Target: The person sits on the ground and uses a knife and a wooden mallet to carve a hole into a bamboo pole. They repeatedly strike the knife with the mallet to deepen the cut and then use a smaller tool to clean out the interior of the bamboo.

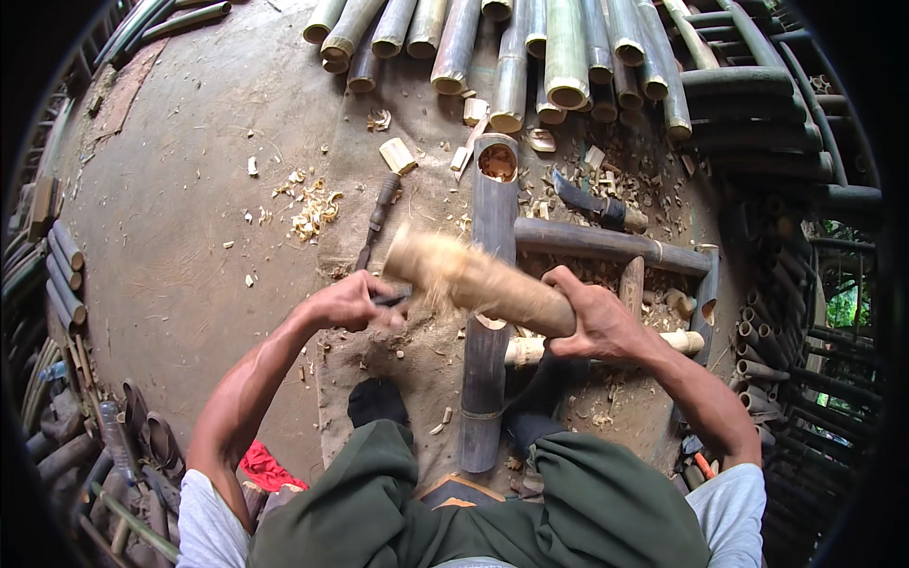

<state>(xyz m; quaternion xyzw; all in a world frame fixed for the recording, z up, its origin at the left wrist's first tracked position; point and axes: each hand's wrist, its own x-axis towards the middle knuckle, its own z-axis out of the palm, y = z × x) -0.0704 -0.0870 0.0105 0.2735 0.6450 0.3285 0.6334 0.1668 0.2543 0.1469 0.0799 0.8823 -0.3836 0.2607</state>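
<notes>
My right hand (601,317) is closed round one end of a thick, pale wooden club (483,284). Motion smears the club, which slants up to the left across a dark bamboo post (481,402). Near the club's far end, my left hand (350,301) is closed on a short dark piece (391,297) poking out by the fingers; its kind is unclear. Just above that hand is a tool with a turned dark handle (381,210), its lower end close to the knuckles. The post lies between my feet, with a hollow, open top end and a pale-edged cut partway down.
Bamboo crosspieces (615,244) join the post to another upright on the right. A curved dark blade (582,199) lies among wood shavings (314,210). Cut bamboo poles (566,76) are lined up at the back; more are stacked at both sides. A red cloth (269,466) is at lower left.
</notes>
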